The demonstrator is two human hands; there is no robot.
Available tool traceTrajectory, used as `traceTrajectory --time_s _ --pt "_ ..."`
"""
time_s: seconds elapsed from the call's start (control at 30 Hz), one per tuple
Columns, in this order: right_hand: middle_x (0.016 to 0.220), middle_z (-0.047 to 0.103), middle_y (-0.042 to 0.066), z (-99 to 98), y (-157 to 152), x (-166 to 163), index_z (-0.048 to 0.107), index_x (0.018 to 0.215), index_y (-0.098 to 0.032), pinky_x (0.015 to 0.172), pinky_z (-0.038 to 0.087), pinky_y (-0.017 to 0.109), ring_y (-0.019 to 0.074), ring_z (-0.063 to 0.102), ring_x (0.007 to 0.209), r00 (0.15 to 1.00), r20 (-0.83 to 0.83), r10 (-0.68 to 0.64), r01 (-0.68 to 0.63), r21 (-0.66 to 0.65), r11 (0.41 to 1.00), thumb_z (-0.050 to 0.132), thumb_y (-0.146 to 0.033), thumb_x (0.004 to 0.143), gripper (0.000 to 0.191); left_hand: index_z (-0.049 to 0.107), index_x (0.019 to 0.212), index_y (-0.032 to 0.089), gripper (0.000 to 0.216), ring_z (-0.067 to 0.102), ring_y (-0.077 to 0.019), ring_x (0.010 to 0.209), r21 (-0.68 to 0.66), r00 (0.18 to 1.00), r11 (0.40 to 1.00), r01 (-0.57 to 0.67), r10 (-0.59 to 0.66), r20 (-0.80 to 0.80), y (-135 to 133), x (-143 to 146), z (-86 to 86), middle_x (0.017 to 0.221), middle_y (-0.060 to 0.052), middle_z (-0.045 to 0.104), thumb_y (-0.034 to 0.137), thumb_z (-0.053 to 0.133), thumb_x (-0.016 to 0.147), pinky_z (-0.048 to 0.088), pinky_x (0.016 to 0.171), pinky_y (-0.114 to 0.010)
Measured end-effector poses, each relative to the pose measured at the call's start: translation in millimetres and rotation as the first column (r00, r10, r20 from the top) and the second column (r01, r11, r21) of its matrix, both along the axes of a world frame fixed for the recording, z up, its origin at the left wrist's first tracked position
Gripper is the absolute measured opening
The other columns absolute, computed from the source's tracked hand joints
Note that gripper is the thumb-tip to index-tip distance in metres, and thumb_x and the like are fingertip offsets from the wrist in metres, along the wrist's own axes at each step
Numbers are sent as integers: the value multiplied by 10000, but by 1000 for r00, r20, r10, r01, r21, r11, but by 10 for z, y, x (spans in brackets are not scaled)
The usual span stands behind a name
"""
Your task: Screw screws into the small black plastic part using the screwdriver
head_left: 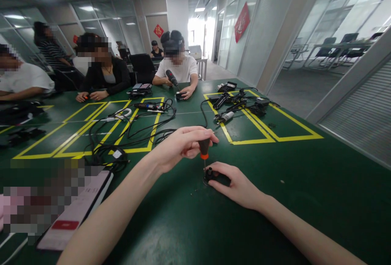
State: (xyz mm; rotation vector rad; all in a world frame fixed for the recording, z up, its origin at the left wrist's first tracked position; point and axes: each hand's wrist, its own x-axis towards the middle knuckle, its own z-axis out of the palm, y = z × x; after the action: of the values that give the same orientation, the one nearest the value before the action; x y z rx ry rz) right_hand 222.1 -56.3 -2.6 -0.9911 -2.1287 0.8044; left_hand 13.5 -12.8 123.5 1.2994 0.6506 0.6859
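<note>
my left hand (183,144) grips the screwdriver (204,147) upright, tip straight down on the small black part (209,174), which my right hand (236,183) pinches against the green surface (275,199)

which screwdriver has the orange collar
The small screwdriver upright in the left hand, tip on the black part; the co-worker's driver across the table is thicker and tilted.

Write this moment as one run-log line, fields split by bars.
left hand: grips screwdriver, upright | right hand: steadies small black part | tip: at part | surface: green table
</note>
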Motion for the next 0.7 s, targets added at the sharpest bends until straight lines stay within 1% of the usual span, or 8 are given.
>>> traceTrajectory --time_s 0.1,0.23,0.33,0.43,0.5,0.57,0.63,0.7 --pt "1081 743 88 -2 4 0 683 1085 -183 875 564 348 216 698 971 1000 -5 1 -1 -2 1000 650 -215 935 156 717 869 96 443 394 -45 483 -20 1000 1000 11 -11 24 -12 10 17 791 -57 670 536 723 813 206 455 -231" --pt "1071 742 87 -21 19 -2 685 1086 -181 864 562 339 209 699 961 1000 -21 0 0 12 1000 654 -218 933 161 705 886 100 391 467 -62 522 -12 1000 1000 7 -7 17 -23 19 41 877 -97 722 480 745 805 282 467 -220" --pt "1080 744 93 -39 27 -3 681 1093 -178 873 561 348 215 700 974 1000 -15 -3 4 17 1000 656 -228 934 168 723 924 106 356 470 -60 549 0 1000 1000 -6 6 -29 -33 20 63 862 -77 710 413 805 763 281 473 -207" --pt "1082 745 94 -41 27 -1 677 1093 -176 868 560 353 220 700 974 1000 -2 -3 3 19 1000 655 -231 935 169 744 1010 120 392 418 -41 529 10 998 999 -31 32 -59 -43 22 85 815 -28 662 371 835 723 255 466 -198" --pt "1085 744 93 -34 22 4 674 1098 -178 868 558 353 220 698 977 1000 -2 1 -1 20 1000 650 -228 938 170 741 957 120 377 390 -34 506 18 996 999 -40 41 -76 -48 25 96 740 4 616 389 840 713 228 454 -194" --pt "1086 743 95 -25 16 9 672 1104 -179 866 556 353 220 698 977 1000 -3 2 -2 17 1000 648 -228 938 174 703 834 120 360 377 -28 480 26 994 999 -41 44 -99 -51 30 106 666 26 575 411 857 688 211 441 -190" --pt "1086 741 97 -19 12 11 673 1108 -179 864 557 354 221 698 974 1000 -3 1 -1 10 1000 650 -233 937 181 645 749 130 378 388 -29 463 34 991 999 -39 43 -129 -54 35 116 630 36 563 416 875 659 228 430 -186" --pt "1078 740 97 -20 9 11 675 1107 -179 860 559 355 222 700 967 1000 -4 -4 4 -1 1000 652 -239 936 183 605 729 143 395 423 -36 462 52 986 998 -31 39 -161 -59 43 129 644 30 584 419 878 654 267 427 -184"
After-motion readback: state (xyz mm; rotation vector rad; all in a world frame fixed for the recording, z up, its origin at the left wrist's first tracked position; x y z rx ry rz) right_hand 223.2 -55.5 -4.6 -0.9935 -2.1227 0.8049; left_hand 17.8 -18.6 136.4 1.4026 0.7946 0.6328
